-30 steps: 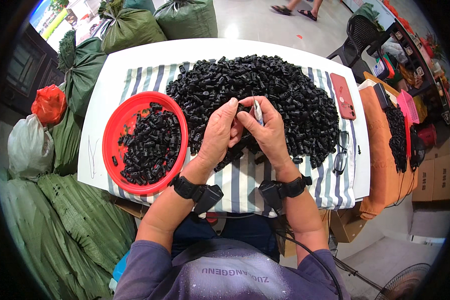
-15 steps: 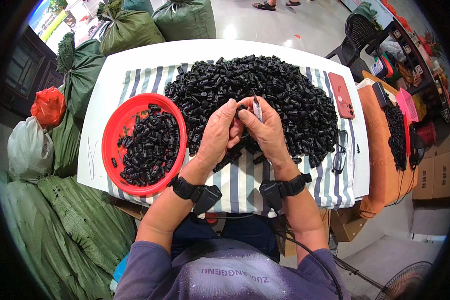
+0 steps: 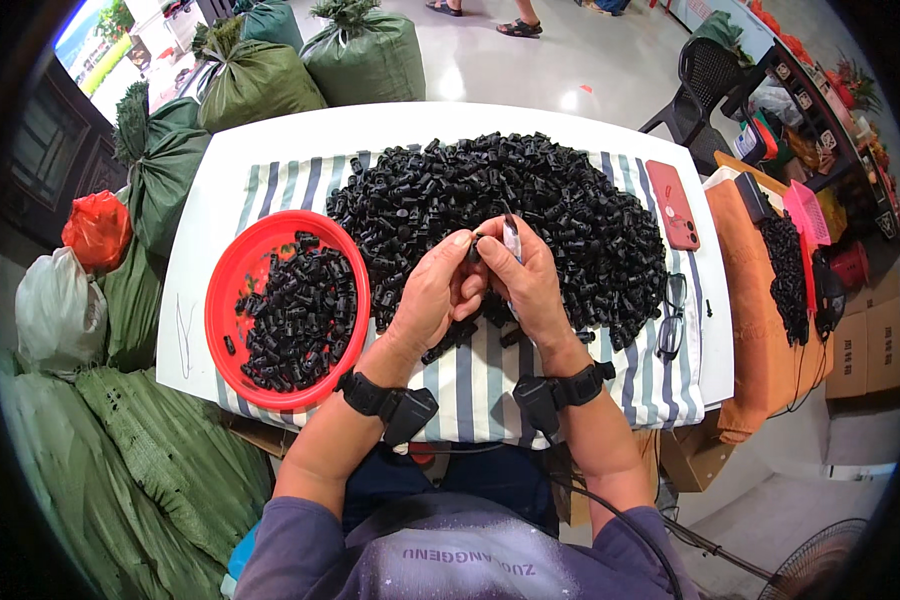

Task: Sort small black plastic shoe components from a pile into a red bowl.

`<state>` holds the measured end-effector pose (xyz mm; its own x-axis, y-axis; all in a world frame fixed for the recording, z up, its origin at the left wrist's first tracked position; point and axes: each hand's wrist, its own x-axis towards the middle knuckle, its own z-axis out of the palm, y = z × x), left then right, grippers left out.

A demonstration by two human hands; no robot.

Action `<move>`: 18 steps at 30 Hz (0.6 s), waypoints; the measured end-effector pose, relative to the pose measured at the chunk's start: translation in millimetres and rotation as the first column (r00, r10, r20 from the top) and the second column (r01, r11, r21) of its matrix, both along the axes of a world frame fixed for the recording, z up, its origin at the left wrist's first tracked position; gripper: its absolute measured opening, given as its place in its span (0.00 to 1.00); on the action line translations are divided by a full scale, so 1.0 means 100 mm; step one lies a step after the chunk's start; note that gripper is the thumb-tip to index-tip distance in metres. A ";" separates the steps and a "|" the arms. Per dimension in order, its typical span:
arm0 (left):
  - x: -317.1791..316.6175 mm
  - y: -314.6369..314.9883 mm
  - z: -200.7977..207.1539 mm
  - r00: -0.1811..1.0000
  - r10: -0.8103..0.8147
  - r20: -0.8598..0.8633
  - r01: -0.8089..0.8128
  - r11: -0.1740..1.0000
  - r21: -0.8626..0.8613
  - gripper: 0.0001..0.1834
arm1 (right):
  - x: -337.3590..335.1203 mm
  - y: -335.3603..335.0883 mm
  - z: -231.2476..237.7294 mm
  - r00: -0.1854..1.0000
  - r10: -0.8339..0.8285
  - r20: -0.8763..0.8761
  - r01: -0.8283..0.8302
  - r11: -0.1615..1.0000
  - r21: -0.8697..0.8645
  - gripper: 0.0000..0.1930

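Observation:
My two hands meet over the near side of a large heap of small black plastic parts (image 3: 570,220). My left hand (image 3: 435,300) is closed, pinching one small black part (image 3: 473,249) between thumb and fingers. Beside it, my right hand (image 3: 530,285) is closed around a slim, pale-bodied tool (image 3: 511,236) with a dark pointed tip, which looks like a craft knife. Its thumb presses toward the pinched part. To the left stands a round red basin (image 3: 220,345) partly filled with similar black parts. Fingers hide much of the held part.
A striped cloth (image 3: 485,385) covers much of the white table (image 3: 185,310). A red phone (image 3: 673,205) and eyeglasses (image 3: 672,318) lie on the right. Green sacks (image 3: 150,450) crowd the left. A black chair (image 3: 695,95) and orange cloth (image 3: 750,330) are at right.
The table and heap sit slightly lower in the picture. My hands stay together with the part and tool, fingers shifted slightly. Another person's sandalled feet have shifted at the top.

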<state>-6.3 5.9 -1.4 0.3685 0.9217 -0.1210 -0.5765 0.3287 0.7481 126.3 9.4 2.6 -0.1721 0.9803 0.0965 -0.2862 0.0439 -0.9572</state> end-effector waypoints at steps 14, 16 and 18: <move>0.00 -0.01 -0.05 0.982 0.047 -0.184 -0.028 0.994 0.103 0.19 | -0.02 -0.01 0.01 0.990 -0.108 0.094 0.102 0.993 0.061 0.08; 0.02 -0.03 -0.02 0.977 0.072 -0.199 -0.047 0.991 0.128 0.19 | -0.01 -0.02 0.02 0.983 -0.127 0.136 0.118 0.990 0.073 0.08; 0.03 -0.03 0.02 0.967 0.089 -0.239 -0.051 0.986 0.159 0.19 | -0.01 -0.03 0.02 0.974 -0.144 0.177 0.131 0.988 0.082 0.09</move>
